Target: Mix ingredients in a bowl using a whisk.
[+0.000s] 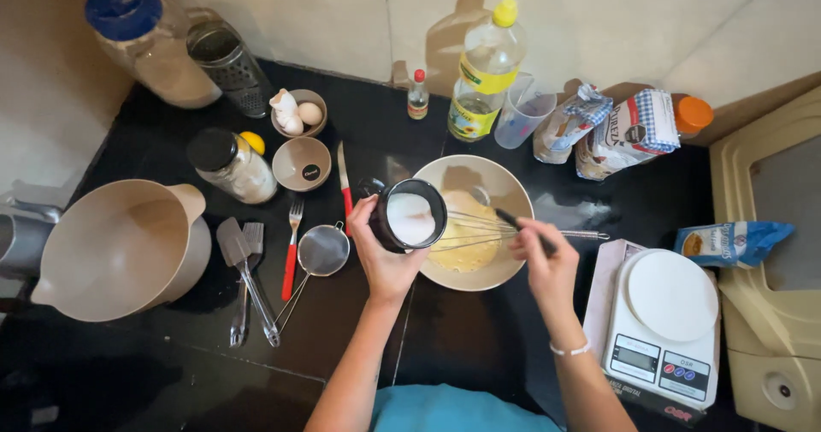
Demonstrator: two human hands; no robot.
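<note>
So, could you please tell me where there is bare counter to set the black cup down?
Bare counter lies just in front of the mixing bowl, between the forearms. Another bare strip runs before the big beige bowl and the tongs. Behind the mixing bowl it is crowded: oil bottle, measuring jug, bags.

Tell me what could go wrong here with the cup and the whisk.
The left hand holds the cup, full of white powder, tilted at the bowl rim; it could spill onto the counter if tipped fast. The right hand holds the whisk in the batter, and nothing steadies the bowl, so it might slide or splash. The knife lies close to the left wrist.
</note>
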